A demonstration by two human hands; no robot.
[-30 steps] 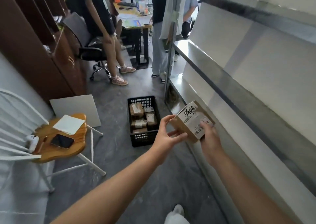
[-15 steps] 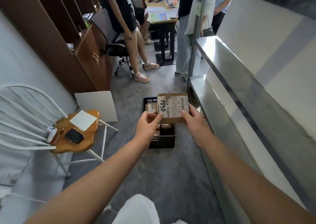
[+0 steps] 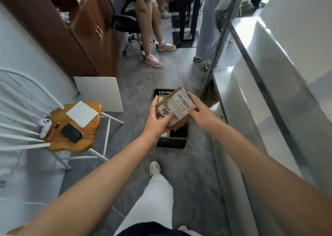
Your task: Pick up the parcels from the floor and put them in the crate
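Observation:
A brown cardboard parcel [image 3: 177, 107] with a white barcode label and black handwriting hangs tilted just above the black plastic crate [image 3: 172, 142] on the grey floor. My left hand [image 3: 158, 122] grips its near left edge, thumb on the label. My right hand [image 3: 199, 110] holds its right edge, fingers curled round it. Other parcels lie inside the crate, mostly hidden behind my hands and the held parcel.
A white chair with a wooden seat [image 3: 75, 127] stands at left, carrying a phone [image 3: 71, 132], a white pad and a small white device. A white board [image 3: 99, 93] leans on a brown cabinet [image 3: 80, 30]. Metal shelving [image 3: 251, 100] runs along the right. People stand beyond the crate.
I have stepped closer to the crate. The parcel has come down from chest height and tilted, and sits right over the crate opening. Both hands keep hold of it.

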